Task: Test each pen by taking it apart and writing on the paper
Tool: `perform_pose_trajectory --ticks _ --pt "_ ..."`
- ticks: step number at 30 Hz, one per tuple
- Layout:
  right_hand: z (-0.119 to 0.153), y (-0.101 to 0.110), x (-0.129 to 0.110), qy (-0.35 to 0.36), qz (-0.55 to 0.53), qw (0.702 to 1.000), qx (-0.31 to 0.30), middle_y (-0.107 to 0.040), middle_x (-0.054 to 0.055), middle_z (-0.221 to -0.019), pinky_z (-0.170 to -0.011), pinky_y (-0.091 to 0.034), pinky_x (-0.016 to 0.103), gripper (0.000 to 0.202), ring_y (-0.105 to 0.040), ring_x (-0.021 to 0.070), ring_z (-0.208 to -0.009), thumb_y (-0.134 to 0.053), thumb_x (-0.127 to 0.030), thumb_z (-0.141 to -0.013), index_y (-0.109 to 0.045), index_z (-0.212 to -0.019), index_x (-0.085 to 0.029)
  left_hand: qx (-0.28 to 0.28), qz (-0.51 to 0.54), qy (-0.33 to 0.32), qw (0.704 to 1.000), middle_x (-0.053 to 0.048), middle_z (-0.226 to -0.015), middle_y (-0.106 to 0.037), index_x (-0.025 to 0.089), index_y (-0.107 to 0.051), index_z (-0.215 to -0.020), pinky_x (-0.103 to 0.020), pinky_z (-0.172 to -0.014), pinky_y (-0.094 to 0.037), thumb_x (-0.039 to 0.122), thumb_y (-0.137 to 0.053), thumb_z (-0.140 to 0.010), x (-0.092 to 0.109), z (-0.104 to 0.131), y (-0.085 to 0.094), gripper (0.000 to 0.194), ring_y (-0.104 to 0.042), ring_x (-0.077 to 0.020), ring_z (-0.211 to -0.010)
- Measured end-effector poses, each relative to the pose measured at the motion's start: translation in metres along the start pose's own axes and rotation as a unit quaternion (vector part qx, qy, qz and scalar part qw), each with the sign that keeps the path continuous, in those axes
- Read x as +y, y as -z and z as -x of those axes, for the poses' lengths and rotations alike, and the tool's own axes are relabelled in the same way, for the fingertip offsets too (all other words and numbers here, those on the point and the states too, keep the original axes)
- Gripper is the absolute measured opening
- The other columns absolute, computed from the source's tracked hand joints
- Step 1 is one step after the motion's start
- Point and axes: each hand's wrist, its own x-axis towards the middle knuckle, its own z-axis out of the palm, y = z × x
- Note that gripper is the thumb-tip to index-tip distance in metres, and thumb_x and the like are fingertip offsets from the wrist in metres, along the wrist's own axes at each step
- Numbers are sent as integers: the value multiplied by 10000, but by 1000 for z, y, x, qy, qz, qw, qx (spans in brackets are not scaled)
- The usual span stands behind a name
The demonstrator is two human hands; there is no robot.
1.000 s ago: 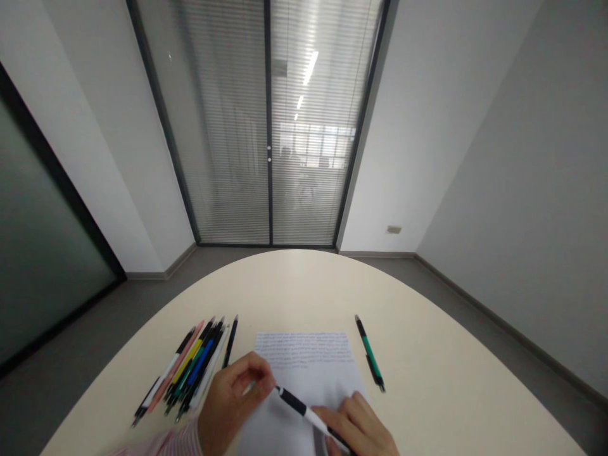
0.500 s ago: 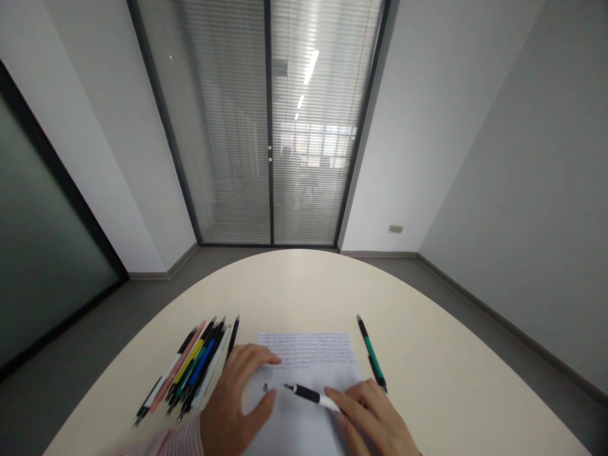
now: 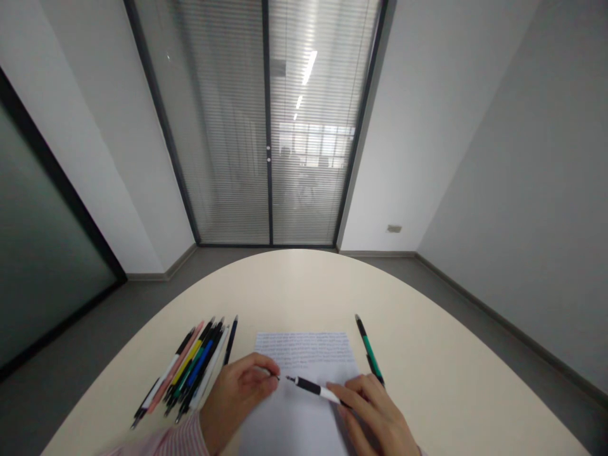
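My right hand (image 3: 375, 411) holds a black-and-white pen (image 3: 311, 386) low over the paper, its thin point turned left. Closed in a pinch, my left hand (image 3: 242, 396) has a small dark piece (image 3: 277, 377) between thumb and forefinger; mostly hidden, it looks like a pen tip. A narrow gap parts this piece from the pen's point. Beneath both hands lies a white sheet of paper (image 3: 304, 348) with handwritten lines across its upper part.
Several pens (image 3: 187, 370) in various colours lie bunched left of my left hand, with a dark pen (image 3: 231, 339) beside them. A green-and-black pen (image 3: 369, 348) lies right of the paper. The round table (image 3: 299, 278) has its far edge before a glass partition (image 3: 304, 209) with blinds.
My left hand has closed its thumb and forefinger on the small dark piece and lifted it off the paper, toward the pen's point. The right hand still holds the pen, nearly unmoved.
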Motion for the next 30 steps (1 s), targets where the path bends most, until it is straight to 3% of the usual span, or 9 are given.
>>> perform_pose_trajectory --ticks 9,19,23,30 --pt "0 0 0 7 11 1000 -21 -590 83 -833 -661 -503 355 340 -566 219 -761 -416 -146 -903 -599 -1179 -217 43 78 -25 996 -34 -665 -667 146 -679 -662 -234 -634 -512 243 -757 -611 3 0 0 135 -644 -179 -674" --pt "0 2 -4 16 31 998 -47 -602 82 -849 -657 -474 364 353 -543 221 -757 -434 -132 -901 -582 -1210 -218 30 8 -11 999 -47 -612 -699 144 -713 -677 -221 -555 -496 261 -742 -653 -7 4 -2 123 -634 -164 -580" --pt "-1 3 -5 16 24 999 -46 -595 78 -845 -646 -470 348 357 -544 215 -755 -422 -126 -902 -586 -1206 -215 13 -3 -21 1000 -68 -684 -729 143 -720 -738 -231 -625 -534 260 -713 -685 -2 7 -5 129 -676 -189 -659" --pt "2 -5 5 49 34 998 -26 -579 84 -828 -624 -474 341 362 -545 217 -733 -387 -135 -914 -580 -1214 -199 -7 -55 -91 994 -73 -754 -723 148 -734 -748 -236 -699 -551 198 -665 -718 -4 4 -4 90 -688 -195 -736"
